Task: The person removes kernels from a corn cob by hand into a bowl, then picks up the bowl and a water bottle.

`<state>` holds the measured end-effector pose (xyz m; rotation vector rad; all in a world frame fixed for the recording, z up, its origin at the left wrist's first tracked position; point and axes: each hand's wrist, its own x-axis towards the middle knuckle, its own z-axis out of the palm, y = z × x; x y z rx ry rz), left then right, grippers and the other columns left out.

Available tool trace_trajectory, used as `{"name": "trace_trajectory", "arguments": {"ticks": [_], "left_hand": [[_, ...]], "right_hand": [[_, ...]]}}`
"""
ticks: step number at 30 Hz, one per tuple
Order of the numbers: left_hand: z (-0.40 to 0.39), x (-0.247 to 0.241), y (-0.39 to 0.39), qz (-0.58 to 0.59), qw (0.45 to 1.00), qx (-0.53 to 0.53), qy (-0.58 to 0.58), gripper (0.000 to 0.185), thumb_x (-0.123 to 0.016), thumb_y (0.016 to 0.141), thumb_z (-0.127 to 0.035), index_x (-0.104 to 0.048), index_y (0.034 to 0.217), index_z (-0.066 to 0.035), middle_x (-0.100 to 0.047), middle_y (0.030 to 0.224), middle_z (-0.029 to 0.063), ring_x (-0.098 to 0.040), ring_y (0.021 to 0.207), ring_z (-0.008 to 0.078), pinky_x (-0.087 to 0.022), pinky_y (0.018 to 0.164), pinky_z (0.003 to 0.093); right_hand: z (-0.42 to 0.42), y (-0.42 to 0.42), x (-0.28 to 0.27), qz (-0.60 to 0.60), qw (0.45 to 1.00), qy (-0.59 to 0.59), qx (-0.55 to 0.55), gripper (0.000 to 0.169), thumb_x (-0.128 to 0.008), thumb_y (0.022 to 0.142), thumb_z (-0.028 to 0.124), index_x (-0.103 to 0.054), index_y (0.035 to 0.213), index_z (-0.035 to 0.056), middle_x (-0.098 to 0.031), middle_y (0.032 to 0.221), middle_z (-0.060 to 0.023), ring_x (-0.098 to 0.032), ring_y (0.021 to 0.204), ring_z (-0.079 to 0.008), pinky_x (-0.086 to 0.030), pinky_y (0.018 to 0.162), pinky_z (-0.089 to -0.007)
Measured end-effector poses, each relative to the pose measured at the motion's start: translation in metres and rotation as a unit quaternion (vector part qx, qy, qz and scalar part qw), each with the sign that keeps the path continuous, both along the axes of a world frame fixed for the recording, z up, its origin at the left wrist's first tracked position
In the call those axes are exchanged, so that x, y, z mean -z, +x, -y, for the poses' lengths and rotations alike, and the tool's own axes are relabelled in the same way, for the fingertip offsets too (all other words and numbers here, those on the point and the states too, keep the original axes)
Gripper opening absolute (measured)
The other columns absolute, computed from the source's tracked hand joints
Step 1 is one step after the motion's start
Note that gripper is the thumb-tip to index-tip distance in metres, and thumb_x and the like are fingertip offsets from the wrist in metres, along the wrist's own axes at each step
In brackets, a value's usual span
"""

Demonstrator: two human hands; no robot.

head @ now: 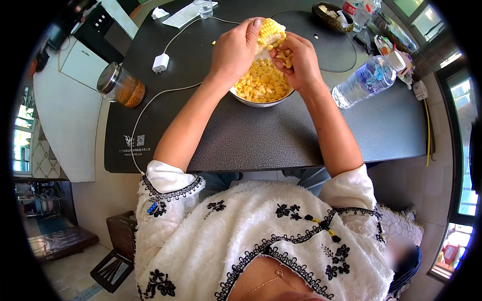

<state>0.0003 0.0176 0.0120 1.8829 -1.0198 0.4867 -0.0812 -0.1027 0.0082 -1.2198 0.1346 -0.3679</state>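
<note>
A corn cob [272,31] is gripped in my left hand [236,50], partly stripped, with rows of yellow kernels still on its upper part. Against the cob's right side, my right hand [301,58] has its fingers curled around several loose corn kernels [285,57]. Directly below both hands stands a bowl [261,104] with a dark rim, heaped with loose corn kernels [261,82]. The cob's lower end is hidden behind my left hand and the bowl's far rim is mostly covered by my hands.
A jar [121,85] with a metal lid stands left, near a white charger [160,63] and its cable. To the right is a water bottle [365,81]. A dark dish [331,17], a clear cup [204,8] and paper [184,15] lie farther back on the black table [256,139].
</note>
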Motion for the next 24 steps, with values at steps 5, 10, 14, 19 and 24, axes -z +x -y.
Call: {"name": "trace_trajectory", "arguments": {"ticks": [5, 10, 14, 19, 24], "left_hand": [[-0.0006, 0.0002, 0.0047, -0.015, 1.0, -0.001, -0.002, 0.037, -0.038, 0.095, -0.035, -0.062, 0.102, -0.008, -0.065, 0.083, 0.0155, -0.063, 0.078, 0.0339, -0.051, 0.065, 0.0387], [0.0006, 0.0012, 0.0039, 0.003, 1.0, 0.009, -0.012, 0.037, -0.038, 0.095, -0.035, -0.062, 0.103, -0.008, -0.065, 0.084, 0.0158, -0.063, 0.079, 0.0339, -0.051, 0.066, 0.0384], [0.0008, 0.0003, 0.0014, -0.02, 1.0, 0.002, 0.001, 0.037, -0.038, 0.095, -0.035, -0.062, 0.103, -0.008, -0.065, 0.085, 0.0157, -0.063, 0.079, 0.0338, -0.051, 0.067, 0.0383], [0.0007, 0.0013, 0.0043, 0.003, 1.0, 0.006, -0.006, 0.035, -0.04, 0.095, -0.034, -0.062, 0.103, -0.009, -0.065, 0.087, 0.0151, -0.063, 0.08, 0.0332, -0.051, 0.067, 0.038], [0.0016, 0.0035, 0.0038, 0.037, 0.999, 0.015, -0.013, 0.032, -0.041, 0.094, -0.032, -0.061, 0.103, -0.009, -0.065, 0.09, 0.0139, -0.063, 0.081, 0.0315, -0.051, 0.066, 0.0371]], "right_hand": [[0.0048, 0.0006, 0.0007, 0.018, 0.992, 0.112, -0.059, 0.017, -0.039, 0.082, 0.015, -0.049, 0.083, 0.0001, -0.054, 0.063, -0.0115, -0.043, 0.046, -0.0121, -0.027, 0.036, -0.0208], [0.0058, 0.0011, 0.0005, 0.008, 0.993, 0.109, -0.053, 0.016, -0.039, 0.082, 0.015, -0.048, 0.081, 0.001, -0.053, 0.064, -0.0119, -0.042, 0.046, -0.0121, -0.027, 0.036, -0.0211], [0.0044, 0.0024, 0.0021, 0.001, 0.999, 0.044, -0.022, 0.017, -0.04, 0.082, 0.016, -0.048, 0.081, 0.0003, -0.053, 0.063, -0.0119, -0.042, 0.045, -0.0121, -0.027, 0.036, -0.0211], [0.0034, 0.0017, 0.0011, 0.021, 0.994, 0.099, -0.042, 0.02, -0.042, 0.083, 0.019, -0.048, 0.081, 0.0, -0.053, 0.063, -0.0112, -0.041, 0.045, -0.0113, -0.025, 0.035, -0.0207], [0.004, 0.0017, 0.0019, 0.014, 0.996, 0.086, -0.03, 0.022, -0.043, 0.085, 0.022, -0.048, 0.082, 0.0004, -0.052, 0.063, -0.0107, -0.041, 0.045, -0.0102, -0.024, 0.035, -0.0203]]}}
